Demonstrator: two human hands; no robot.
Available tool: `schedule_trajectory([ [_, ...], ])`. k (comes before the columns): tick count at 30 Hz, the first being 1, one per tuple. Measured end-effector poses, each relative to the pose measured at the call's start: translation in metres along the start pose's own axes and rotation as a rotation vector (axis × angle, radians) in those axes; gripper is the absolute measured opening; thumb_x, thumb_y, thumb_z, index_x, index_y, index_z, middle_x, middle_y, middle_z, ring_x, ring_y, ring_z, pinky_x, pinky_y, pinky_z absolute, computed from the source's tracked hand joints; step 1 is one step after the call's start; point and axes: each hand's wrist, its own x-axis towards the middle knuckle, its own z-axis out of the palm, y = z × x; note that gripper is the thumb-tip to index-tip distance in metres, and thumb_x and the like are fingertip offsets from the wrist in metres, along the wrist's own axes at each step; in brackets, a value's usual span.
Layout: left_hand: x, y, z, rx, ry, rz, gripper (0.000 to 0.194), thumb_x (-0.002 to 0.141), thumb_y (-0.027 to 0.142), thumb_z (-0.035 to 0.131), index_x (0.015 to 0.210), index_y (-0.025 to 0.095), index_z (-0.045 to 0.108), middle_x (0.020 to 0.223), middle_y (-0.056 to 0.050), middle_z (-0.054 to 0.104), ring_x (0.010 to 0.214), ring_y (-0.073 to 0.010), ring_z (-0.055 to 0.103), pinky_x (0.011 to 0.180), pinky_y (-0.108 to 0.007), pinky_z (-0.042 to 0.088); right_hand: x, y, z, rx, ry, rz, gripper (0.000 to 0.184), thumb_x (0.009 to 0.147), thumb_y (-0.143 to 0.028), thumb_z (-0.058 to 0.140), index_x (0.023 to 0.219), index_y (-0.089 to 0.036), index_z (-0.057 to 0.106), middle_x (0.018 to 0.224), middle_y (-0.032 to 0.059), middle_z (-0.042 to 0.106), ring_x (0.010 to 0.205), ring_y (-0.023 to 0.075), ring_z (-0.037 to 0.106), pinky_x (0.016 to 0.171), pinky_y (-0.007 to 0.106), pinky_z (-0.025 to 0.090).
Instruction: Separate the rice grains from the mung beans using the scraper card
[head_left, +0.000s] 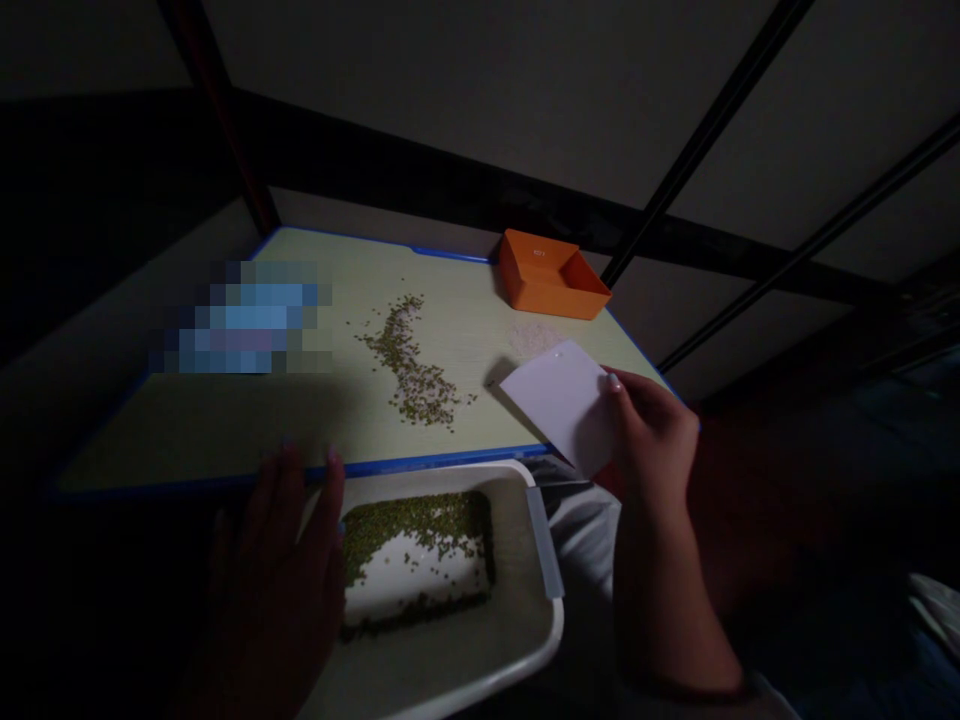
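Note:
My right hand (656, 435) pinches a white card (559, 395) by its right side, thumb on top. The card is tilted over the table's near edge, just in front of a small patch of pale grains (534, 338). On the table, left of the card, lies a curved scatter of small green beans (420, 385) mixed with pale bits. My left hand (281, 570), dim in shadow, has its fingers stretched out at the left side of a white plastic tub (517, 640). Whether it touches the tub is unclear. More green beans (420, 515) lie inside the tub.
An orange open box (559, 300) stands at the table's far right corner. A blurred-out bluish thing (244, 325) lies at the left. The pale yellow table (322, 400) has a blue rim, and panelled doors (480, 100) rise behind it. Everything around is dark.

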Motion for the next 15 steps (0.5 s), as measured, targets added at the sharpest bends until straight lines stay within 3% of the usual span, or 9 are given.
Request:
schedule_trajectory([
  [2, -0.001, -0.001, 0.002, 0.001, 0.011, 0.015, 0.072, 0.088, 0.025, 0.035, 0.149, 0.036, -0.002, 0.166, -0.015, 0.018, 0.153, -0.0333, 0.018, 0.113, -0.070, 0.035, -0.009, -0.004, -0.007, -0.022, 0.049, -0.090, 0.022, 0.088, -0.035, 0.063, 0.099, -0.021, 0.076, 0.099, 0.0094, 0.079, 0.091, 0.0251, 0.074, 0.079, 0.040, 0.058],
  [5, -0.002, -0.003, 0.003, 0.002, 0.028, 0.019, 0.073, 0.087, 0.025, 0.037, 0.149, 0.037, -0.002, 0.166, -0.015, 0.018, 0.153, -0.0333, 0.019, 0.114, -0.070, 0.034, -0.030, -0.008, -0.017, -0.162, 0.020, -0.341, 0.021, 0.093, -0.025, 0.059, 0.107, -0.026, 0.073, 0.101, 0.0069, 0.079, 0.090, 0.0224, 0.075, 0.078, 0.036, 0.059],
  [8, -0.001, -0.003, 0.003, 0.000, 0.047, 0.027, 0.074, 0.087, 0.024, 0.037, 0.149, 0.036, -0.001, 0.165, -0.017, 0.020, 0.153, -0.0343, 0.019, 0.112, -0.071, 0.035, -0.052, -0.007, -0.021, -0.290, -0.121, -0.687, 0.034, 0.092, -0.015, 0.057, 0.122, -0.031, 0.066, 0.101, 0.0045, 0.079, 0.086, 0.0206, 0.076, 0.076, 0.032, 0.061],
  [10, 0.001, -0.003, 0.003, -0.003, 0.061, 0.039, 0.074, 0.087, 0.024, 0.037, 0.149, 0.036, -0.002, 0.163, -0.019, 0.025, 0.152, -0.0370, 0.022, 0.108, -0.073, 0.038, -0.062, -0.007, -0.020, -0.281, -0.244, -0.864, 0.044, 0.093, -0.011, 0.052, 0.134, -0.027, 0.058, 0.109, 0.0076, 0.078, 0.097, 0.0221, 0.075, 0.081, 0.035, 0.062],
  [15, 0.004, 0.002, 0.000, -0.015, 0.116, 0.048, 0.077, 0.087, 0.021, 0.039, 0.149, 0.038, -0.003, 0.159, -0.024, 0.031, 0.147, -0.0425, 0.031, 0.102, -0.077, 0.041, -0.068, -0.005, -0.012, -0.317, -0.340, -0.980, 0.052, 0.093, -0.006, 0.049, 0.144, -0.016, 0.048, 0.114, 0.0159, 0.075, 0.107, 0.0243, 0.072, 0.083, 0.037, 0.062],
])
